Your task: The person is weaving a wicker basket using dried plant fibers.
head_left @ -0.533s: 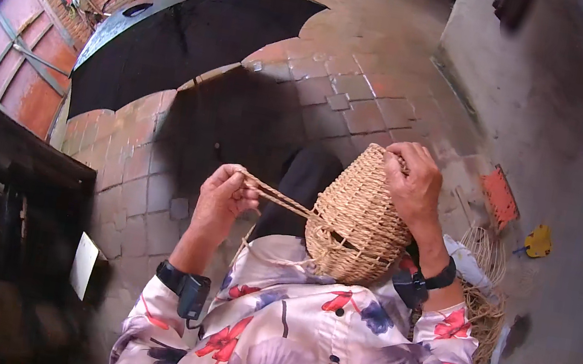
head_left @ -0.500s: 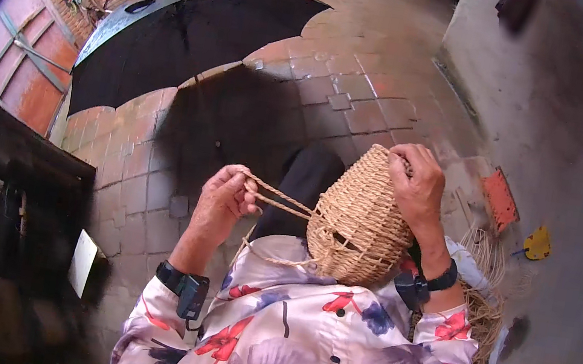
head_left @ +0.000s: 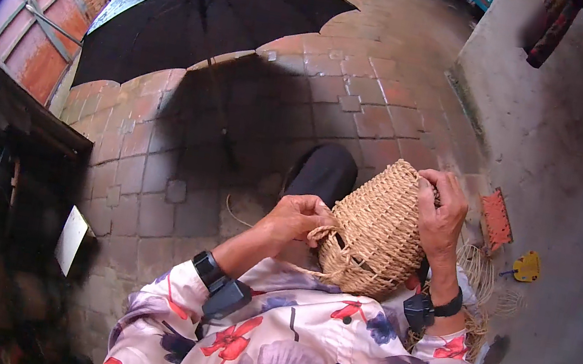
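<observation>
"Left hand [head_left: 303, 218]?"
"Pinching cord [head_left: 320, 235] at the basket's side, fingertips partly covered."
"Right hand [head_left: 442, 210]?"
"Gripping the rim, some fingers hidden behind it."
"Woven basket [head_left: 379, 230]?"
"Right side of the lap [head_left: 318, 182]; inside can't be seen. Fibre bundle [head_left: 474, 268] beyond, partly blocked by the right forearm [head_left: 444, 275]."

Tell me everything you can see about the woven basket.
The woven basket is tan and looks made of twisted plant-fibre cord in close, ridged rows. It tapers, tilted, with the narrower end away from the person and the rounder end near the floral shirt. Small dark gaps show on its near left side. The right hand grips its far end; the left hand pinches a cord loop at its left side. Its inside cannot be seen.
</observation>
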The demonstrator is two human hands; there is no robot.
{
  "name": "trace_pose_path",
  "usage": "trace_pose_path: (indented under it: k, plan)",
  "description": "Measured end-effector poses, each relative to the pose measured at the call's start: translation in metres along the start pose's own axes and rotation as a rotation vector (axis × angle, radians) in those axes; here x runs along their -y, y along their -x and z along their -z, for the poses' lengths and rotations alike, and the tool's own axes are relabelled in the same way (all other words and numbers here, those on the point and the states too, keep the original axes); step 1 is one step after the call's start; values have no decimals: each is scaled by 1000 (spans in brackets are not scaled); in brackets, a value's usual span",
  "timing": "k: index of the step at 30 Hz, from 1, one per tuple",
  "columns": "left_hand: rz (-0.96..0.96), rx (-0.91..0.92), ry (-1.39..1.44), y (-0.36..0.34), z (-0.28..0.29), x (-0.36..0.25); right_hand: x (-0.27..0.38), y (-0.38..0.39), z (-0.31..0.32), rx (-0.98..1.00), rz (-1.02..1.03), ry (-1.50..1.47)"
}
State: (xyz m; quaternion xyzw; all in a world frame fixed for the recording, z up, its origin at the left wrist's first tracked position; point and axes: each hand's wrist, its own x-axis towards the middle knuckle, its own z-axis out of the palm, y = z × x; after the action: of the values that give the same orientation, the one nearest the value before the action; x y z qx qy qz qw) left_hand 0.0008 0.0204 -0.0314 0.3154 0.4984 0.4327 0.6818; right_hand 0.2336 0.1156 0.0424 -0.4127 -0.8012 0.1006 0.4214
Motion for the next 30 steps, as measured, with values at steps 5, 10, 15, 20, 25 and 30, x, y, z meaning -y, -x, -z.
trace_pose_path:
  k: [5, 10, 15, 20, 25, 30]
  plan:
    - [4, 63, -20, -10, 5, 7, -1, 0, 0, -12, 24, 16]
    - [135, -93, -118, -12, -5, -1, 0, 0, 0, -37, 43, 7]
    - [27, -97, -660, -18, -13, 0, -2, 1, 3, -39, 80, 47]
    - [-183, -137, -911, -29, -20, 8, 4, 0, 8, -34, 128, 137]
    - [3, -173, -341, -3, -20, 12, -7, 1, 1, -63, 95, 28]
    - [100, 90, -108, 18, -54, -7, -51, 4, -29, 53, -250, -300]
